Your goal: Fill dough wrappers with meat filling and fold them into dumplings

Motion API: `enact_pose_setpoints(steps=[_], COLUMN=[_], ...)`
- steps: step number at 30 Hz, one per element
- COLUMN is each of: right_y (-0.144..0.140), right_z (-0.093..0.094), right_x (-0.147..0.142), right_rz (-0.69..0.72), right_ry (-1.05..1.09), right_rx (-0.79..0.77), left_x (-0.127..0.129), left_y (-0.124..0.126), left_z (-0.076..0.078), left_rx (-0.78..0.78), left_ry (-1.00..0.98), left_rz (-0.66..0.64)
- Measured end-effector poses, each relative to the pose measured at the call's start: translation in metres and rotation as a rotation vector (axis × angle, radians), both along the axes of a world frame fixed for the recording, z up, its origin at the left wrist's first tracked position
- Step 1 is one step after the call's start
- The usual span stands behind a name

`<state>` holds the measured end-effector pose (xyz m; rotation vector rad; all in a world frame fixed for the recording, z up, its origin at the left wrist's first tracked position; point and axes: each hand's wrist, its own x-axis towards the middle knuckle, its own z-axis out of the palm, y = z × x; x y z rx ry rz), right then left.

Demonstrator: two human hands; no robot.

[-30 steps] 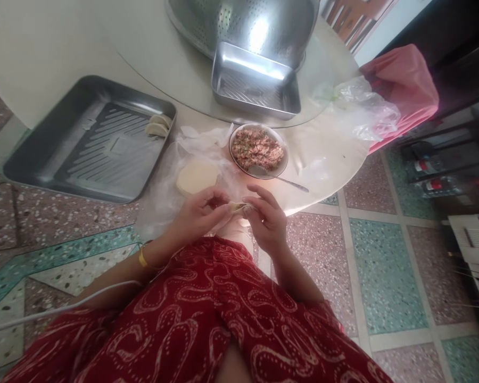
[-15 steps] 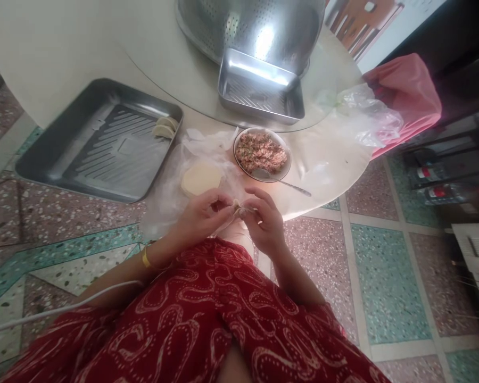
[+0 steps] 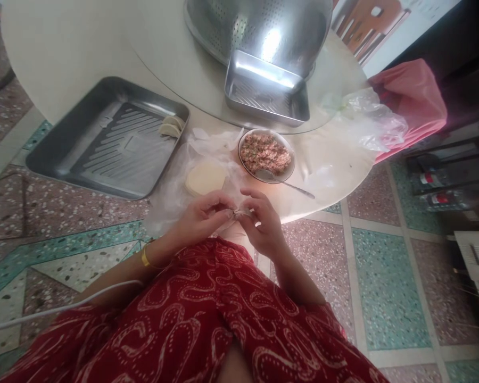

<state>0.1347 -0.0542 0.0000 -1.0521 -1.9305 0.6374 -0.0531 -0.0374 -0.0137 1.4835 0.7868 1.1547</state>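
— Both hands are busy, left hand (image 3: 201, 215) and right hand (image 3: 263, 226) meeting just off the near edge of the table (image 3: 64, 48), above my lap.

— What do you have in them?

— One small dumpling (image 3: 238, 213), pinched between the fingertips of both. My left fingers are curled in close, thumb and forefinger closed on its left end; my right thumb and forefinger grip the other end, with the remaining fingers loosely bent and raised. Most of the dumpling is hidden by my fingers, so I can't tell how much of its seam is sealed.

— And what lies near?

— Just beyond my left hand, a stack of round wrappers (image 3: 205, 178) sits on a thin plastic sheet (image 3: 171, 197) that hangs over the table's edge. Beside it to the right stands a bowl of minced filling (image 3: 265, 154), with a spoon (image 3: 287, 182) resting in it, handle pointing right.

— Further off?

— On my left, a large steel tray (image 3: 83, 143) juts past the table's edge, with two finished dumplings (image 3: 171, 126) lying in its far right corner. A smaller steel tray (image 3: 265, 90) stands beyond the bowl, touching a big perforated steel colander (image 3: 259, 24). At the right edge of the table lie a crumpled clear bag (image 3: 367, 119) and a pink bag (image 3: 413, 98). I wear a yellow bangle (image 3: 144, 257) on my left wrist.
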Motion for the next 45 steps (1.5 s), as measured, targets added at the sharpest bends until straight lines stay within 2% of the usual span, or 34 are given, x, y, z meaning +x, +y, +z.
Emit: enact_pose_setpoints(steps=[5, 10, 16, 23, 30, 37, 45], right_y=[0.001, 0.001, 0.000, -0.003, -0.001, 0.002, 0.004], right_z=[-0.001, -0.001, -0.002, -0.001, 0.002, 0.002, 0.008], right_x=[-0.003, -0.006, -0.005, -0.007, -0.008, -0.012, -0.016], right_rz=[-0.003, -0.069, -0.153, -0.167, -0.192, -0.158, -0.103], right_ry=[-0.015, 0.034, 0.029, 0.043, 0.048, 0.086, 0.071], right_rx=[0.032, 0.079, 0.084, 0.034, 0.006, 0.015, 0.014], left_x=[-0.005, -0.005, -0.004, 0.000, -0.004, -0.006, -0.006], left_y=[0.000, -0.005, -0.011, -0.006, -0.009, -0.010, -0.011], left_z=[0.005, 0.015, 0.014, 0.011, 0.012, 0.009, 0.012], left_rx=[0.166, 0.323, 0.304, 0.388, 0.348, 0.499, 0.485], left_ry=[0.124, 0.256, 0.395, 0.378, 0.432, 0.477, 0.455], left_rz=[0.024, 0.144, 0.243, 0.299, 0.332, 0.350, 0.375])
